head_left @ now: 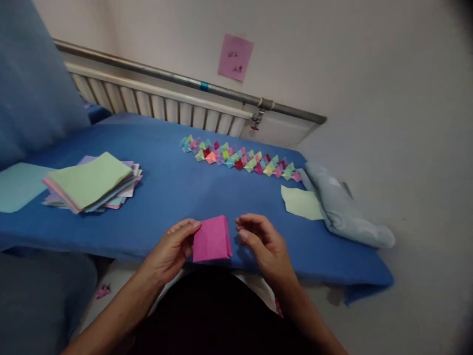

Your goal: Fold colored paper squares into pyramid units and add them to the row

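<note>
Between thumb and fingers, my left hand (177,246) grips a folded piece of magenta paper (212,240) by its left side. The paper is a small square with several layers showing along its right edge. Just right of it, apart from the paper, my right hand (265,246) is held with its fingers curved and a gap between thumb and fingertips. Nothing shows in that hand. Both hands are over the front part of the blue-covered table (162,192).
A stack of coloured paper (92,180) lies left, beside a light blue sheet (24,186). Rows of small folded paper pieces (240,158) stretch along the back. A pale green sheet (302,202) and a rolled grey-blue cloth (336,207) are right. Behind stand a radiator (158,106) and pipe.
</note>
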Tool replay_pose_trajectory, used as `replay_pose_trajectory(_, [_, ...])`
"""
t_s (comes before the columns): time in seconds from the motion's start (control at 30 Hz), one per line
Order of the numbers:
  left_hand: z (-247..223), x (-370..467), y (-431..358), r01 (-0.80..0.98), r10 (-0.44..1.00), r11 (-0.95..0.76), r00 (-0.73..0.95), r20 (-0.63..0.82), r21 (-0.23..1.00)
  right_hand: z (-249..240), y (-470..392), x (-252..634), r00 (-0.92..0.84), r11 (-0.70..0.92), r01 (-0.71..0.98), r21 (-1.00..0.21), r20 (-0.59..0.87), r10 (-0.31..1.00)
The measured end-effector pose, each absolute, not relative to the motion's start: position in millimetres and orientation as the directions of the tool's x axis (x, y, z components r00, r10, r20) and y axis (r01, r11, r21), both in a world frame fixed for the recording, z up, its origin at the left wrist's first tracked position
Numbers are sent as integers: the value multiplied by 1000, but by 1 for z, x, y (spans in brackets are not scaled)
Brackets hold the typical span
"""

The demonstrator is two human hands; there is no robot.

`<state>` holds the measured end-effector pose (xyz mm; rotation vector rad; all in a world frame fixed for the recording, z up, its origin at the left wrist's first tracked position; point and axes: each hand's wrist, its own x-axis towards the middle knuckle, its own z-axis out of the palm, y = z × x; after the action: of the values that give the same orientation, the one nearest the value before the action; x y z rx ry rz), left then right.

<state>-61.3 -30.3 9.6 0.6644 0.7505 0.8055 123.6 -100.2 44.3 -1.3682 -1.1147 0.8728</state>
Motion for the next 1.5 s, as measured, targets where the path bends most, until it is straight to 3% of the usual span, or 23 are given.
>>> replay_pose_trajectory(0.07, [16, -54, -39, -235, 859, 355, 463, -217, 905, 49, -109, 131, 267, 40, 168, -985, 84, 960])
replay_pose_trajectory(0.13, [23, -51, -48, -45, 855, 59, 517, -27, 997, 54, -120, 137, 209, 71, 292, -954, 136, 969])
replay_pose_trajectory(0.2, [32, -50, -54, 73, 781, -260, 603, 164, 963, 59, -131, 141, 108, 141, 453, -880, 211, 971])
replay_pose_trajectory(0.27, [39, -49, -59, 79, 677, -494, 660, 326, 866, 64, -140, 143, 22, 205, 571, -795, 264, 964])
replay_pose_trajectory(0.4, [46, -45, -64, 55, 567, -666, 685, 457, 744, 67, -147, 145, -65, 265, 649, -714, 294, 954])
replay_pose_trajectory(0.5, [46, -44, -66, 91, 598, -639, 684, 418, 764, 64, -145, 145, -91, 286, 656, -698, 303, 948])
replay_pose_trajectory(0.63, [44, -44, -64, 178, 700, -413, 690, 186, 893, 60, -140, 144, -96, 256, 629, -734, 254, 963])
replay_pose_trajectory(0.77, [39, -43, -60, 162, 715, -45, 695, -82, 986, 54, -133, 141, -8, 74, 402, -913, 77, 997])
replay_pose_trajectory(0.9, [32, -44, -59, 153, 649, 191, 721, -242, 970, 47, -127, 140, 70, -75, 172, -982, -64, 996])
replay_pose_trajectory(1.27, [27, -41, -57, 150, 703, 258, 648, -292, 955, 35, -124, 140, 67, -224, -114, -968, -233, 970])
replay_pose_trajectory(1.5, [26, -35, -57, 168, 692, 321, 630, -352, 932, 29, -123, 140, 127, -191, -114, -975, -205, 970])
